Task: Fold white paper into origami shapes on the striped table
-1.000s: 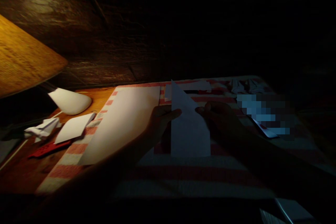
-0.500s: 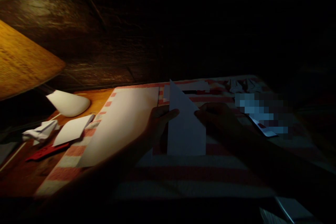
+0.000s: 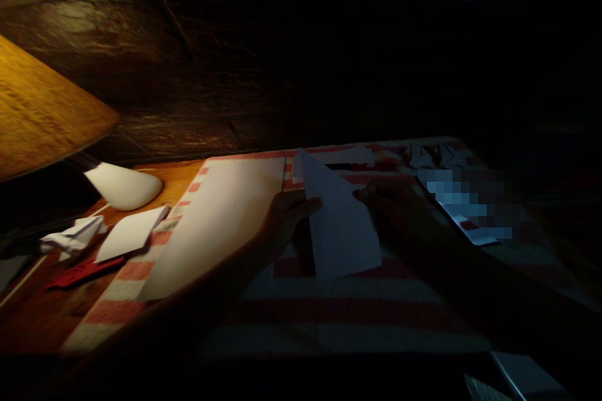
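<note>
A white sheet of paper folded to a point (image 3: 341, 225) lies on the red-and-white checked cloth (image 3: 329, 313) in dim light. My left hand (image 3: 286, 216) pinches its left edge, thumb laid on the paper. My right hand (image 3: 392, 207) grips the right edge near the slanted fold, fingers closed on it. Both forearms are in deep shadow.
A large flat white sheet (image 3: 216, 225) lies left of the folded one. Further left are a smaller sheet (image 3: 129, 232), a crumpled folded paper (image 3: 70, 235), a red strip (image 3: 78, 272), a white lamp base (image 3: 125, 187) and its orange shade (image 3: 42, 113). Several folded papers (image 3: 433, 153) sit at the cloth's far edge.
The folded paper has turned slightly, its lower end swinging right. Both hands stayed on its edges.
</note>
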A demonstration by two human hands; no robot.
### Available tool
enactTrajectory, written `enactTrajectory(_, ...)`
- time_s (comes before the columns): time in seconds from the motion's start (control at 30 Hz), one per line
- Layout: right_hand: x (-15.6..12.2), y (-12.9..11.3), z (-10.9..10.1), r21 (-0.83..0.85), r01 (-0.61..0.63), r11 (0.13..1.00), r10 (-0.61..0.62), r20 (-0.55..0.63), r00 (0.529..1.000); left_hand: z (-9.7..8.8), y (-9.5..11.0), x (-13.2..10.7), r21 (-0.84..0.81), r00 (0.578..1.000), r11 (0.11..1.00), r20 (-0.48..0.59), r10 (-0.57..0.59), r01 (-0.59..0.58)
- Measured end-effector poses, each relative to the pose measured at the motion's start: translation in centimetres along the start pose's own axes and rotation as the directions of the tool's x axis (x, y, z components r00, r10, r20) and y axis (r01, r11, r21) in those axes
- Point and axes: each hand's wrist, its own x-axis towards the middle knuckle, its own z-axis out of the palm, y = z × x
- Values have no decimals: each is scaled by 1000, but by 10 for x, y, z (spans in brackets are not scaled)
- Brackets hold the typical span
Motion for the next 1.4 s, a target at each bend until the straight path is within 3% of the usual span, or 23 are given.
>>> enactTrajectory(0.33,-2,2,4,-16,-31,999,30,-19,999,6,4,-4,-109,993,992,-97,-67,57)
enactTrajectory(0.47,-7,3,4,-216,114,970,-109,35,993,4,4,-3,-123,989,982,-16,-147,144)
enactTrajectory(0.57,-10,2,4,-350,255,901,-235,99,967,5,6,-6,-79,987,984,26,-157,158)
enactTrajectory(0.67,-10,2,3,-464,342,818,-283,193,939,8,7,-9,-58,982,981,58,-182,186)
enactTrajectory(0.77,-8,2,2,-519,337,786,-275,195,941,10,6,-11,-131,966,958,73,-247,255)
enactTrajectory(0.9,-9,2,3,-466,274,841,-219,169,961,9,0,-11,-249,953,922,148,-266,296)
enactTrajectory(1.0,-9,2,4,-478,285,831,-209,208,956,8,-3,-11,-263,938,909,217,-270,323)
enactTrajectory(1.27,-7,1,1,-595,343,727,-296,178,938,9,-6,-8,-194,986,972,126,-106,130)
enactTrajectory(1.4,-10,-3,2,-603,366,709,-315,194,929,8,-2,-8,-171,985,975,125,-122,142)
